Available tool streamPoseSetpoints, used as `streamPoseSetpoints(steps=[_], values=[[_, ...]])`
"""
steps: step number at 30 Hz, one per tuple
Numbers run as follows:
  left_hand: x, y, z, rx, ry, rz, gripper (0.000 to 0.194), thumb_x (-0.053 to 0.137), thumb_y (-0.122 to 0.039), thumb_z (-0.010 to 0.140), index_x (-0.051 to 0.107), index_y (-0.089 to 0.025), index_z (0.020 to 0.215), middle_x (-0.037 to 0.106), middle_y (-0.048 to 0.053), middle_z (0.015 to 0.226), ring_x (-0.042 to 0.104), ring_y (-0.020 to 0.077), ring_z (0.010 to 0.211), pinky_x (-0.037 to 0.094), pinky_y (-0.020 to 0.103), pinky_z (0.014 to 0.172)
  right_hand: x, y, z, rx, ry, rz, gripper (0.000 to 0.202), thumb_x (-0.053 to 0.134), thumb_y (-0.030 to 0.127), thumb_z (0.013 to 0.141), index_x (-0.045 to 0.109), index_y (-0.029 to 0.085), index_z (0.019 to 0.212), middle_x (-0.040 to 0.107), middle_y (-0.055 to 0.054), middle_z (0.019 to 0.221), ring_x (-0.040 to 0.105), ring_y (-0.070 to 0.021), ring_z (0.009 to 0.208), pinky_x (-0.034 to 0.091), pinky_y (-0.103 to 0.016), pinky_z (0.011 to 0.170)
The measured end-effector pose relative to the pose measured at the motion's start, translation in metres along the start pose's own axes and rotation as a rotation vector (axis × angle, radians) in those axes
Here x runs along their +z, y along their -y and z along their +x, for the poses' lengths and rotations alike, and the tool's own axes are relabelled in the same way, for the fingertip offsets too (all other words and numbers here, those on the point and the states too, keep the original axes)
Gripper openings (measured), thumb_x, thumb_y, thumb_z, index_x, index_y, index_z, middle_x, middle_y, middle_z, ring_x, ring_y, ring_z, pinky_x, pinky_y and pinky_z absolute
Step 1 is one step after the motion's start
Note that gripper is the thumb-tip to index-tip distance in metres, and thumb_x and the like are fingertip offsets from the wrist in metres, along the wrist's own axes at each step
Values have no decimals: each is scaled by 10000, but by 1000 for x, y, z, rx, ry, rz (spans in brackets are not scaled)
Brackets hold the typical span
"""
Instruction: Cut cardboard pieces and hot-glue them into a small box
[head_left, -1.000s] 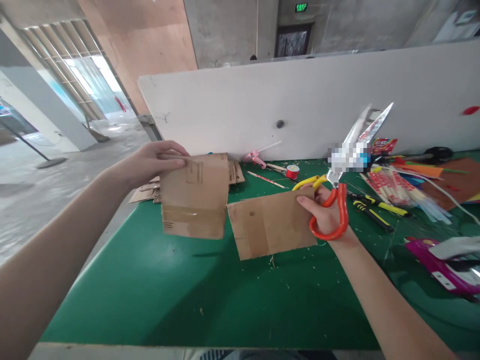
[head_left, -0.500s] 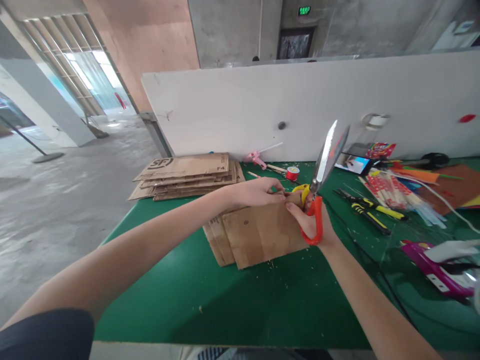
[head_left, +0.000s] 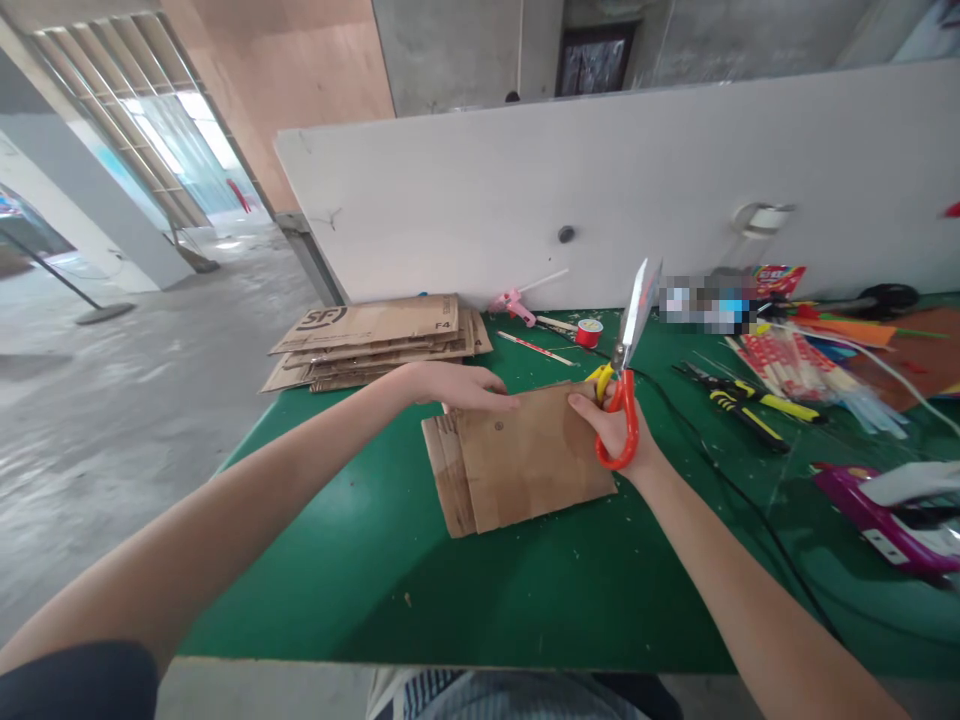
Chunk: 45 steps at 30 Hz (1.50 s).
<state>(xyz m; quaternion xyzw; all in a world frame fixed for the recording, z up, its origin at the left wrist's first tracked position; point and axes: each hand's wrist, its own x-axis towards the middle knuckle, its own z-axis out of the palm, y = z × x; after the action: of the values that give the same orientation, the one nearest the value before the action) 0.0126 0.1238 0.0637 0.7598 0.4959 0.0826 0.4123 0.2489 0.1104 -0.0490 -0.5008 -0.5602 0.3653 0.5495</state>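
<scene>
Brown cardboard pieces (head_left: 536, 460) stand tilted above the green table (head_left: 300, 580), layered one behind another. My left hand (head_left: 469, 388) is closed over their upper left edge, thumb in front and the other fingers mostly hidden behind. At the upper right edge my right hand (head_left: 615, 420) pinches the same cardboard. Scissors (head_left: 621, 365) with red and yellow handles also hang in my right hand, blades pointing up and slightly parted.
Flattened cardboard (head_left: 375, 335) is stacked at the back left. Behind the hands lie a pink glue gun (head_left: 514, 307) and a red spool (head_left: 589, 333). Pliers (head_left: 750, 405), a purple iron (head_left: 877, 520) and a dark cable (head_left: 739, 500) are at the right; a white panel (head_left: 450, 210) stands behind.
My left hand has moved left along the cardboard's top edge, away from my right hand. The scissors have shifted slightly left and down in view. The camera view has shifted a little.
</scene>
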Motion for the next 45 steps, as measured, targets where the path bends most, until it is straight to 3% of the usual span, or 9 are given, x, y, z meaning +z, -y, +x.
streamPoseSetpoints(steps=[6, 11, 17, 21, 24, 28, 35, 41, 45], values=[[15, 8, 8, -87, 249, -159, 295, 744, -306, 591, 714, -257, 880, 739, 77, 1023, 707, 274, 837, 537, 296, 565, 2, -6, 9, -7, -43, -97, 356, 751, 454, 642, 507, 221, 757, 493, 30, 684, 501, -168, 642, 432, -342, 641], [22, 7, 17, -60, 149, -131, 281, 758, -305, 581, 709, -231, 848, 744, 88, 953, 710, 283, 811, 536, 297, 546, 5, -6, 11, -36, -54, -248, 374, 739, 482, 659, 533, 204, 802, 587, -32, 798, 556, -198, 698, 450, -366, 676], [30, 13, 17, -93, 191, -350, 313, 745, -373, 662, 694, -235, 937, 737, 71, 1022, 707, 243, 822, 557, 312, 643, 0, -6, 13, 2, -135, -303, 370, 713, 508, 683, 548, 209, 825, 638, -58, 791, 615, -234, 709, 477, -386, 675], [21, 31, 15, -85, 16, -551, 336, 756, -357, 695, 666, -205, 980, 717, 81, 1092, 682, 254, 971, 562, 349, 793, -12, -9, 18, 20, -175, -281, 386, 715, 534, 667, 554, 213, 808, 631, -41, 738, 621, -229, 689, 491, -375, 649], [16, 48, 15, -15, -194, -664, 397, 742, -360, 728, 624, -182, 1063, 695, 106, 1135, 655, 265, 1036, 546, 390, 869, -9, -10, 18, 97, -189, -37, 431, 734, 529, 634, 508, 224, 839, 637, -46, 793, 636, -233, 734, 490, -331, 559], [39, 60, 22, 105, -481, -760, 484, 741, -337, 731, 542, -192, 1148, 651, 106, 1203, 637, 251, 1056, 548, 376, 867, 10, -6, 11, 182, -73, 173, 374, 707, 482, 656, 477, 238, 821, 599, -14, 744, 604, -199, 660, 458, -310, 510], [94, 69, 24, 110, -507, -882, 509, 720, -344, 758, 513, -212, 1204, 647, 98, 1197, 641, 239, 1027, 551, 350, 830, 12, -5, -1, -65, -42, -196, 292, 632, 423, 717, 417, 235, 660, 443, 32, 614, 465, -168, 590, 429, -357, 598], [108, 71, 20, 65, -603, -958, 409, 584, -524, 849, 604, -192, 1087, 684, 85, 1144, 637, 243, 1052, 528, 338, 866, 13, -5, -3, -88, -31, -245, 290, 589, 456, 745, 412, 236, 679, 457, 21, 634, 459, -173, 601, 414, -348, 591], [109, 70, 18, 37, -499, -1143, 374, 628, -492, 818, 612, -200, 1050, 704, 83, 1089, 664, 242, 982, 547, 330, 787, 12, -11, -3, -102, -36, -234, 282, 586, 463, 743, 422, 239, 695, 465, 23, 647, 465, -175, 610, 424, -351, 606]])
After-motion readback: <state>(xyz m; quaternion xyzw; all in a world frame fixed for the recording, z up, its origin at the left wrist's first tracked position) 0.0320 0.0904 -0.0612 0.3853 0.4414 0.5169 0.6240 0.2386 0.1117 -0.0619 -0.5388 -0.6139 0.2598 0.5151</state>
